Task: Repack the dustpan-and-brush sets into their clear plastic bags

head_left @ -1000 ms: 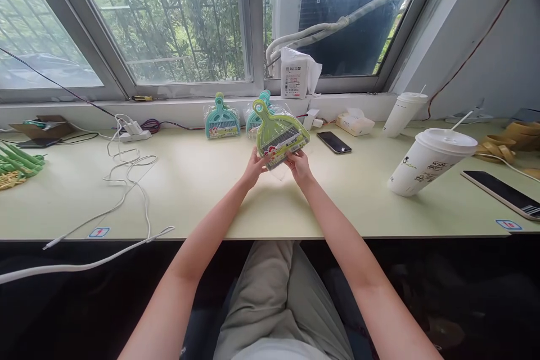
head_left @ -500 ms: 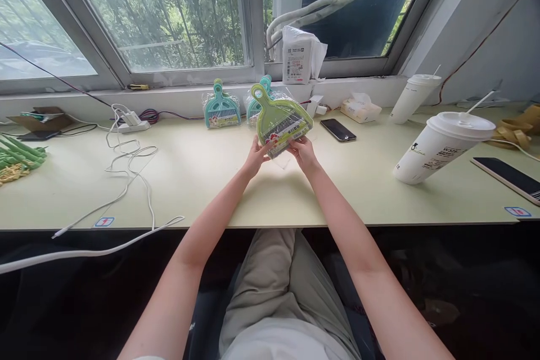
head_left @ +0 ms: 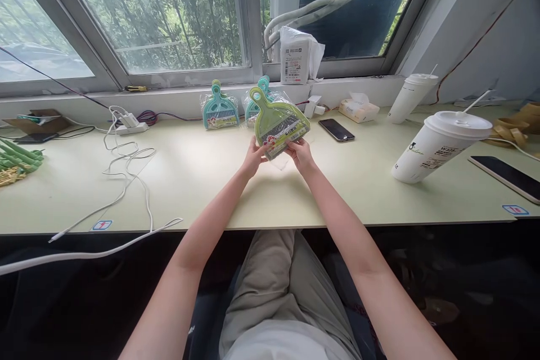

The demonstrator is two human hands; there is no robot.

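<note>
A lime-green mini dustpan and brush set (head_left: 277,120) in clear plastic wrap is held up over the pale green desk (head_left: 202,180). My left hand (head_left: 254,157) pinches its lower left edge and my right hand (head_left: 301,155) grips its lower right edge. The handle points up and away from me. Behind it, against the sill, stand two teal dustpan sets (head_left: 218,109), the second teal set (head_left: 255,106) partly hidden by the green one.
White charger cables (head_left: 126,163) trail over the left of the desk. A phone (head_left: 336,129), tissue pack (head_left: 358,109), two lidded cups (head_left: 439,144) and another dark device (head_left: 504,177) lie to the right. Green items (head_left: 17,157) sit at the far left.
The view has shifted slightly; both hands keep hold of the green dustpan set, which has stayed over the middle of the desk with little movement.
</note>
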